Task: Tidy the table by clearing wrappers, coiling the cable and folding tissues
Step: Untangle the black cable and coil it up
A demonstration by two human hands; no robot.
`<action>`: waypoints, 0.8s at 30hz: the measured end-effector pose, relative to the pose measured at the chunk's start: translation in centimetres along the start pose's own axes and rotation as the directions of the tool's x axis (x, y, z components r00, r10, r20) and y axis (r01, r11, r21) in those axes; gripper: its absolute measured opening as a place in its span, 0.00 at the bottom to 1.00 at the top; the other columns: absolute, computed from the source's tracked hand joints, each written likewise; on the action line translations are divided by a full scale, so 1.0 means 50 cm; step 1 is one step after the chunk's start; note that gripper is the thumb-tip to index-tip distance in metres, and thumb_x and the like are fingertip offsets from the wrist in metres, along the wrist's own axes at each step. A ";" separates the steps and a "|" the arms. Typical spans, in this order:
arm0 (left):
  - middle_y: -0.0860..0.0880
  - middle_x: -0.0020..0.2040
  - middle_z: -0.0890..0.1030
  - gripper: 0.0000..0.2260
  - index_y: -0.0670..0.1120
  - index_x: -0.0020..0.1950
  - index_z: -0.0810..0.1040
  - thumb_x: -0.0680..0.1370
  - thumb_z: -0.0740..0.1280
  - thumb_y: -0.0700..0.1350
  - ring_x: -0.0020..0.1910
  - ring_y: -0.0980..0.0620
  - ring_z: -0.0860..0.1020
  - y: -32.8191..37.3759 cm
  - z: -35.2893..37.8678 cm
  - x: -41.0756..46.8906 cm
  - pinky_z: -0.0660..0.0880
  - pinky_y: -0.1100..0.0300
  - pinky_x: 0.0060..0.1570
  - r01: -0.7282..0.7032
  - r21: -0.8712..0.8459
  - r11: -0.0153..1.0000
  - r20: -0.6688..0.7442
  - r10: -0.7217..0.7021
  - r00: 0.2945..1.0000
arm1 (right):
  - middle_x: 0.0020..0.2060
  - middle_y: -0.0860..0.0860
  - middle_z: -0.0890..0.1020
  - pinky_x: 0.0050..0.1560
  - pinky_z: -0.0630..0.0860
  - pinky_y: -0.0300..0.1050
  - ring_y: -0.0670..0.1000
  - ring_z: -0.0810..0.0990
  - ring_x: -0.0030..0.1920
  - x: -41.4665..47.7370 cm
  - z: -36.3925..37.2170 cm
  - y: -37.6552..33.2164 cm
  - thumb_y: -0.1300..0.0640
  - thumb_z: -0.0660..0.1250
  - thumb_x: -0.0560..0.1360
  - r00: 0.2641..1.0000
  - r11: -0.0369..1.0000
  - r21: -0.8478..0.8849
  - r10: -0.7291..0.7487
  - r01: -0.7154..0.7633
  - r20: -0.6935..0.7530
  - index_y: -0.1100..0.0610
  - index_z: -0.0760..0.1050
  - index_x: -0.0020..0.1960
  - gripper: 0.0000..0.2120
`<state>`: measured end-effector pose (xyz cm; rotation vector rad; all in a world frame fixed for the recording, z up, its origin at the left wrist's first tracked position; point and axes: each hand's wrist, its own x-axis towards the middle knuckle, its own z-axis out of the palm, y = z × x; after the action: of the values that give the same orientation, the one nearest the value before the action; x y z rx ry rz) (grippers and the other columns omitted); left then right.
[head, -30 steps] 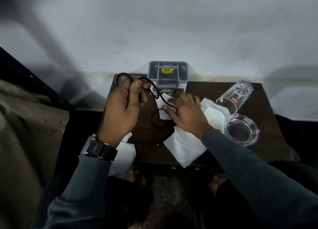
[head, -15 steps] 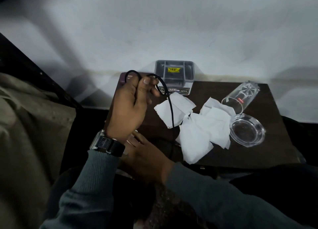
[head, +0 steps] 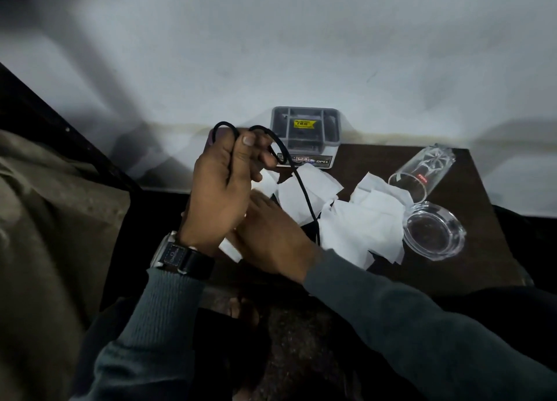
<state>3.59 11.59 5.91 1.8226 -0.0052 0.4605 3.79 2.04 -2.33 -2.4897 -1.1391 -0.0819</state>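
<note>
Black cable (head: 304,189) only partly coiled, by the look of it. Two small loops of it pinched between thumb and curled fingers of the left hand (head: 223,189), raised over the far left corner of the table (head: 470,268). Rest of it uncoiled: drops from the loops toward the near edge, long axis far-to-near with a slight lean to the right, crossing one tissue and vanishing in the dark gap beside the right hand (head: 271,238). Cannot tell where the free end points. Right hand low at the near left edge, back upward, fingers hidden behind the left wrist; cannot tell whether gripping anything.

Tissues (head: 361,226) unfolded, lying crumpled and overlapping across the middle of the tabletop, so folding likely not yet begun. No wrapper plainly made out. Grey box (head: 304,129) at the far edge, glass (head: 422,171) on its side toward the far right corner, ashtray (head: 434,235) just beside it, at the tissues' right fringe.
</note>
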 end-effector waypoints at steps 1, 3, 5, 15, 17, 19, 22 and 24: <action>0.45 0.41 0.84 0.14 0.39 0.54 0.78 0.88 0.56 0.44 0.36 0.51 0.79 -0.001 0.000 0.001 0.75 0.59 0.42 0.001 -0.001 1.000 -0.004 -0.001 1.000 | 0.53 0.61 0.82 0.53 0.78 0.55 0.63 0.80 0.53 -0.035 -0.027 -0.027 0.52 0.66 0.80 0.989 0.998 0.032 -0.045 0.050 -0.140 0.61 0.79 0.58 0.14; 0.43 0.41 0.84 0.15 0.37 0.54 0.78 0.88 0.55 0.44 0.35 0.51 0.78 -0.001 -0.001 0.002 0.75 0.58 0.41 0.004 -0.008 1.000 -0.015 -0.004 1.000 | 0.43 0.56 0.80 0.42 0.76 0.52 0.59 0.79 0.43 -0.106 -0.081 -0.059 0.52 0.73 0.76 0.940 0.998 0.068 0.018 0.005 -0.339 0.59 0.79 0.49 0.10; 0.43 0.41 0.83 0.15 0.37 0.54 0.78 0.88 0.55 0.43 0.35 0.51 0.77 0.002 0.000 0.002 0.75 0.58 0.40 -0.005 -0.020 1.000 -0.023 0.005 1.000 | 0.47 0.55 0.78 0.48 0.76 0.53 0.58 0.78 0.47 -0.148 -0.118 -0.043 0.47 0.75 0.74 0.878 0.971 0.147 0.233 -0.188 -0.418 0.60 0.76 0.53 0.18; 0.46 0.37 0.80 0.15 0.37 0.50 0.76 0.88 0.54 0.41 0.32 0.60 0.77 0.022 -0.003 -0.011 0.73 0.65 0.38 -0.041 -0.066 0.997 -0.091 0.035 0.995 | 0.57 0.51 0.67 0.59 0.65 0.54 0.58 0.66 0.60 -0.120 -0.101 0.069 0.36 0.68 0.71 0.873 0.895 -0.259 0.424 -0.364 0.239 0.45 0.80 0.60 0.22; 0.46 0.36 0.80 0.15 0.38 0.48 0.75 0.88 0.54 0.41 0.32 0.58 0.75 0.023 -0.008 -0.011 0.73 0.65 0.38 -0.041 -0.065 0.997 -0.093 0.035 0.995 | 0.58 0.51 0.68 0.59 0.65 0.54 0.58 0.67 0.61 -0.106 -0.096 0.065 0.38 0.68 0.73 0.904 0.904 -0.253 0.393 -0.346 0.170 0.45 0.80 0.62 0.20; 0.47 0.36 0.80 0.15 0.39 0.48 0.75 0.88 0.54 0.42 0.32 0.56 0.74 0.024 -0.014 -0.010 0.73 0.65 0.37 -0.037 -0.063 0.997 -0.092 0.031 0.995 | 0.59 0.53 0.70 0.58 0.64 0.55 0.59 0.68 0.61 -0.094 -0.091 0.064 0.41 0.69 0.74 0.911 0.903 -0.261 0.385 -0.340 0.145 0.48 0.79 0.64 0.21; 0.47 0.36 0.79 0.15 0.39 0.47 0.75 0.88 0.54 0.41 0.32 0.56 0.74 0.030 -0.017 -0.011 0.73 0.67 0.38 -0.034 -0.081 0.996 -0.096 0.026 0.995 | 0.59 0.56 0.72 0.57 0.64 0.56 0.61 0.68 0.60 -0.077 -0.083 0.057 0.45 0.70 0.76 0.913 0.908 -0.262 0.375 -0.327 0.161 0.54 0.81 0.57 0.15; 0.47 0.36 0.78 0.14 0.37 0.48 0.75 0.88 0.54 0.40 0.32 0.58 0.73 0.034 -0.016 -0.012 0.73 0.70 0.38 -0.035 -0.111 0.993 -0.103 0.023 0.994 | 0.59 0.55 0.71 0.56 0.63 0.55 0.60 0.68 0.60 -0.069 -0.082 0.054 0.48 0.69 0.76 0.917 0.922 -0.239 0.351 -0.304 0.189 0.54 0.81 0.54 0.12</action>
<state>2.37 11.69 7.47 1.6882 0.0123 0.5627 3.94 -3.59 -0.22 -2.9021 -0.8079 0.1981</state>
